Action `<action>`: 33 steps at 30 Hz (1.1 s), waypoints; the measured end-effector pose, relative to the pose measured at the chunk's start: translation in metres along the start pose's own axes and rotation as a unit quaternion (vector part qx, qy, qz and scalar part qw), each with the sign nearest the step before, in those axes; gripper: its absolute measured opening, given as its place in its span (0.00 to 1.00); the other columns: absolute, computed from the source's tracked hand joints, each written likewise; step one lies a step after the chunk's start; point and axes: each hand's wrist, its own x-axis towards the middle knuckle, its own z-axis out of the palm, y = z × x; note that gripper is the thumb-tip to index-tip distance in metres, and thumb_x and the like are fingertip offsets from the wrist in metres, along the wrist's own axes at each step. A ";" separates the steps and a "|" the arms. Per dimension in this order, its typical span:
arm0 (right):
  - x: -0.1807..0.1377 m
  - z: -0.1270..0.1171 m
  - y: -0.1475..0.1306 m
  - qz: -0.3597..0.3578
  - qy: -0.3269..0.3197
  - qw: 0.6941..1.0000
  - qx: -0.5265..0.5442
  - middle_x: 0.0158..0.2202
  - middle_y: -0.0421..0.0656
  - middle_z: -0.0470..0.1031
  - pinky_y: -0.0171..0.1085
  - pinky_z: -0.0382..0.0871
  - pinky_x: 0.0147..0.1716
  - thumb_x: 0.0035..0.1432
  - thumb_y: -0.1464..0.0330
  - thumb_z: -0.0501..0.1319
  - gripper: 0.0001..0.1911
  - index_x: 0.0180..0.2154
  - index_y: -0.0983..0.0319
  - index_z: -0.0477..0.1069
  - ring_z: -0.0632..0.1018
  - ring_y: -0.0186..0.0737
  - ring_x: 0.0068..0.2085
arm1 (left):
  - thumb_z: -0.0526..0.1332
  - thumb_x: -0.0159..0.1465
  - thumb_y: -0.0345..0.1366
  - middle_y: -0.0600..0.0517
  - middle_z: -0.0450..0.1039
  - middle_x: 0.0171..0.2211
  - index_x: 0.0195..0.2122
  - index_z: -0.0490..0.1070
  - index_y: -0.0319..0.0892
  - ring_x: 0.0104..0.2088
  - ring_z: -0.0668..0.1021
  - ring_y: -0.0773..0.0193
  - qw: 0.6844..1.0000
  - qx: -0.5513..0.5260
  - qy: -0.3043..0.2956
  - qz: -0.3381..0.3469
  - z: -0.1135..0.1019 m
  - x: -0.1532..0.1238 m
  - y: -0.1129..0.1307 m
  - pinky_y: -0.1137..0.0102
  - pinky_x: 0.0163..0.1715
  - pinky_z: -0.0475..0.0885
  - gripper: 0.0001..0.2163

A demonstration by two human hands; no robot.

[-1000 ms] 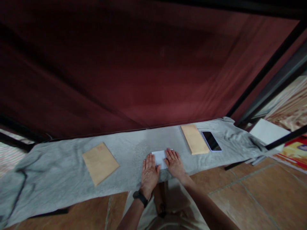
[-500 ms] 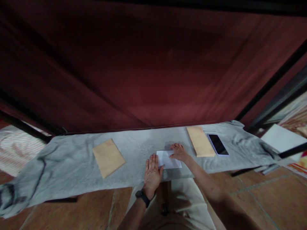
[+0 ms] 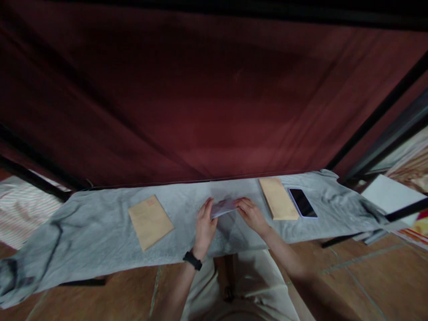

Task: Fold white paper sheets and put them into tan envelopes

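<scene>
A folded sheet of white paper (image 3: 223, 207) is held between my two hands, tilted and lifted a little off the grey cloth (image 3: 187, 200). My left hand (image 3: 205, 225), with a dark watch on its wrist, grips the paper's left end between thumb and fingers. At the opposite end, my right hand (image 3: 250, 214) pinches the paper with its fingertips. Left of my hands lies a brown envelope (image 3: 151, 222). A stack of brown envelopes (image 3: 278, 199) lies to the right, nearest my right hand.
Beside the stack lies a phone (image 3: 302, 203) with a dark screen. The cloth covers a narrow bench, and a dark red fabric panel (image 3: 214, 111) rises behind it. Dark bars frame both sides. A white board (image 3: 393, 194) stands at the far right, over a tiled floor.
The paper lay flat under my hands; now it is raised and tilted. My left hand has gone from flat to gripping, and my right hand's fingers have closed on the right end.
</scene>
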 end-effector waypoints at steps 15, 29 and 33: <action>-0.083 0.061 0.002 0.003 -0.083 0.994 -0.073 0.65 0.46 0.67 0.48 0.62 0.65 0.61 0.80 0.52 0.29 0.63 0.59 0.65 0.68 0.40 0.65 | 0.54 0.67 0.34 0.43 0.61 0.67 0.65 0.63 0.41 0.67 0.63 0.56 0.955 0.147 -0.207 0.155 0.021 -0.047 0.001 0.54 0.67 0.58 0.24; -0.063 0.066 -0.009 0.067 -0.061 0.992 -0.086 0.65 0.47 0.67 0.47 0.61 0.64 0.71 0.68 0.48 0.23 0.64 0.61 0.64 0.67 0.41 0.65 | 0.44 0.73 0.42 0.43 0.59 0.68 0.69 0.54 0.39 0.68 0.62 0.57 0.967 0.153 -0.172 0.108 0.042 -0.053 0.004 0.55 0.66 0.60 0.25; -0.054 0.082 -0.012 0.088 -0.048 0.986 -0.131 0.67 0.49 0.63 0.51 0.57 0.65 0.71 0.67 0.50 0.24 0.65 0.61 0.62 0.62 0.46 0.68 | 0.45 0.72 0.39 0.40 0.58 0.68 0.69 0.55 0.35 0.69 0.61 0.53 0.969 0.171 -0.160 0.075 0.051 -0.047 0.002 0.52 0.66 0.59 0.26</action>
